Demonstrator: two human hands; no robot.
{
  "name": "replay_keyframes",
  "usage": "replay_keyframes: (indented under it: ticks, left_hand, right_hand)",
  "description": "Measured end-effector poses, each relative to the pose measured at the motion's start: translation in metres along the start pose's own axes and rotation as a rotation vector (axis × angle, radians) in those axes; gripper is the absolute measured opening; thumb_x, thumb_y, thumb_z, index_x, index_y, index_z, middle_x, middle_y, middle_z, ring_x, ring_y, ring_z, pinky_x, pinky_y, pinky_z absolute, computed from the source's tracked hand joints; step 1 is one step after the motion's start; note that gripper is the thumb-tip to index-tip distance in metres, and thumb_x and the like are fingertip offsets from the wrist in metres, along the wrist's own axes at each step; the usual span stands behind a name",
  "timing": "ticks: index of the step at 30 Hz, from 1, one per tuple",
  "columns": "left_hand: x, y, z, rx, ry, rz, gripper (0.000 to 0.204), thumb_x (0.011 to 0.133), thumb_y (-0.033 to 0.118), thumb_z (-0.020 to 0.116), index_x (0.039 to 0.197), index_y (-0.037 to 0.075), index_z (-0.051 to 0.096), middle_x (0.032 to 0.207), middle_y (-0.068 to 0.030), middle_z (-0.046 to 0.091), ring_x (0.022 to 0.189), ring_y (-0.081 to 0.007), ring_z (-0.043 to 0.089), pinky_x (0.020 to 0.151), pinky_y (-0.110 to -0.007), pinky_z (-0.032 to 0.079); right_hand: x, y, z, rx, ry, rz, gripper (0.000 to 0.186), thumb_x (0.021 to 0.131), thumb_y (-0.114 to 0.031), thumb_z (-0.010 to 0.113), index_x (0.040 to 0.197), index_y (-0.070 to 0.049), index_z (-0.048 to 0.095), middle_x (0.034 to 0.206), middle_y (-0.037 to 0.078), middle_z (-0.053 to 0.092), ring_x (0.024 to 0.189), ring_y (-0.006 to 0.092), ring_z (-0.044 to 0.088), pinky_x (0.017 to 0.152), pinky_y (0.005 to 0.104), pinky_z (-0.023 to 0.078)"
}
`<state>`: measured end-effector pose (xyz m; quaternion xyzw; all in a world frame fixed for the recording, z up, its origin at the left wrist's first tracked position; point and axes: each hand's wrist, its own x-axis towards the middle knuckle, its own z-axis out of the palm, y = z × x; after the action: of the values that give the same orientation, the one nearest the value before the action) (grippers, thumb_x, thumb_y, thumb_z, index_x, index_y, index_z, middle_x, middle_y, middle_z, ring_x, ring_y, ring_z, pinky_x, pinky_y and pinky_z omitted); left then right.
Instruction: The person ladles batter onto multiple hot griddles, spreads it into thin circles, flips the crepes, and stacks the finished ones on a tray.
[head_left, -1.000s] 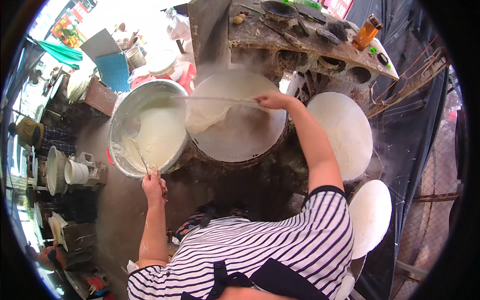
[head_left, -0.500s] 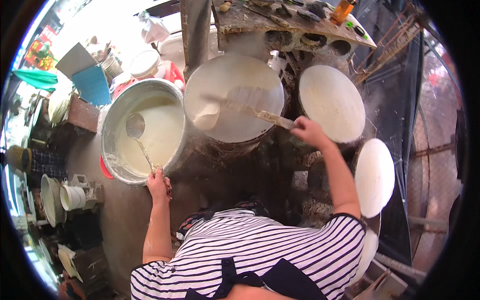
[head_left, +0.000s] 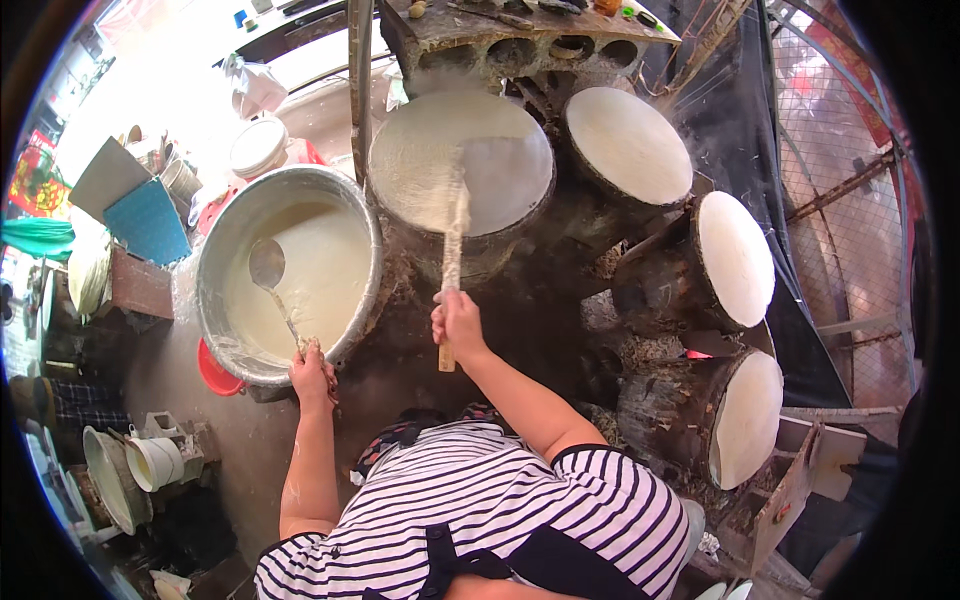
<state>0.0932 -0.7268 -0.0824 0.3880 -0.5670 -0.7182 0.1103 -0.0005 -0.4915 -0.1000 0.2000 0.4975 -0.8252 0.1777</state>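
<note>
My right hand (head_left: pixel 458 322), nearer the griddle (head_left: pixel 508 185), grips the spreader (head_left: pixel 452 258), its length pointing far; my left hand (head_left: pixel 313 378) clasps the ladle (head_left: pixel 267 264).

Strong daylight came in from beyond the basin (head_left: pixel 222 270) and to its left, bleaching that background to white glare. Right of the basin, the ground (head_left: pixel 405 350) sank into dim shadow. Pale haze softened the far edge of the griddle (head_left: pixel 512 180) just right of the basin, and the scraper (head_left: pixel 452 250) blurred toward its tip. Far right of the basin, fisheye distortion bowed the wire mesh (head_left: pixel 815 190); black vignetting ringed the view.
</note>
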Motion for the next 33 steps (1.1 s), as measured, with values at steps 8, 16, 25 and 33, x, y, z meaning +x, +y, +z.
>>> replay_keyframes:
  ticks: [8,16,25,33]
  left_hand:
    - [-0.001,-0.010,-0.005,-0.004,-0.006,0.026,0.021,0.088,0.020,0.057,0.075,0.007,0.045,0.056,0.0004,0.042,0.038,-0.0094,0.041,0.031,-0.023,0.033]
    - [-0.014,-0.011,0.030,0.058,-0.032,0.003,0.020,0.089,0.019,0.056,0.076,0.008,0.045,0.055,0.0009,0.041,0.038,-0.0094,0.041,0.030,-0.023,0.032]
    - [-0.041,-0.002,0.060,0.096,-0.021,0.012,0.023,0.088,0.021,0.057,0.074,0.009,0.044,0.053,0.0008,0.041,0.035,-0.0086,0.038,0.030,-0.022,0.031]
    - [-0.059,-0.017,0.094,0.039,0.029,0.060,0.024,0.090,0.023,0.055,0.073,0.009,0.045,0.051,0.0009,0.039,0.036,-0.0090,0.039,0.030,-0.023,0.032]
  right_hand:
    - [0.030,0.007,0.016,-0.401,-0.086,-0.077,0.032,0.095,-0.030,0.038,0.090,-0.002,0.050,0.055,0.004,0.046,0.037,0.0129,0.042,0.034,0.0291,0.038]
    - [0.006,-0.043,-0.051,-0.142,-0.046,0.046,0.032,0.092,-0.029,0.039,0.083,0.000,0.049,0.052,0.005,0.045,0.034,0.0146,0.041,0.031,0.0310,0.036]
    - [0.031,-0.066,-0.100,-0.523,-0.082,0.036,0.039,0.096,-0.036,0.036,0.079,-0.004,0.051,0.052,0.005,0.046,0.034,0.0155,0.042,0.032,0.0311,0.036]
    - [0.020,-0.066,-0.108,-0.535,-0.266,-0.038,0.037,0.094,-0.036,0.040,0.079,-0.004,0.051,0.050,0.005,0.046,0.035,0.0156,0.042,0.034,0.0302,0.038]
